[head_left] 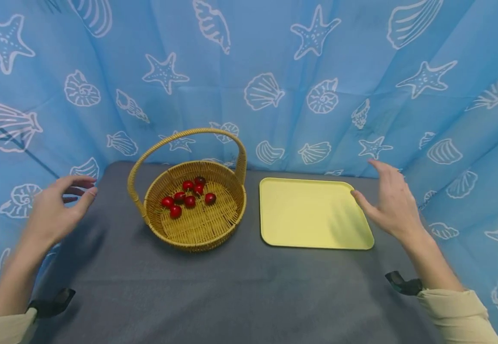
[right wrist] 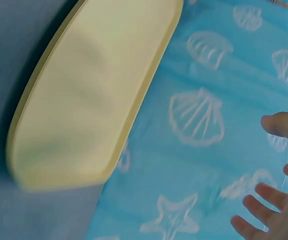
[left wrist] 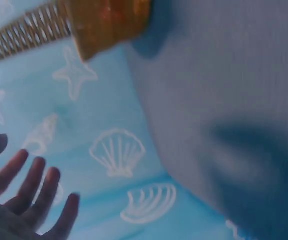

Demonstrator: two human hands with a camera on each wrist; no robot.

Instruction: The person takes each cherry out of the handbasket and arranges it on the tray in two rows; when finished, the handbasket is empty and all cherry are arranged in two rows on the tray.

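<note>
A round wicker basket (head_left: 201,229) with a tall arched handle stands left of centre, holding several dark red cherries (head_left: 189,201). To its right lies a shallow yellow tray (head_left: 309,212) with nothing on it. My left hand (head_left: 57,205) hovers left of the basket, fingers loosely bent and holding nothing; the left wrist view shows the hand (left wrist: 31,200) with fingers spread, apart from the basket (left wrist: 109,30). Over the tray's right side hovers my right hand (head_left: 388,203), its thumb held away from the fingers; in the right wrist view the hand (right wrist: 279,200) is empty beside the tray (right wrist: 94,90).
A dark grey cloth (head_left: 232,296) covers the table under basket and tray. Behind and at both sides hangs a blue curtain (head_left: 232,62) with white shells and starfish. Each wrist wears a black strap (head_left: 404,284).
</note>
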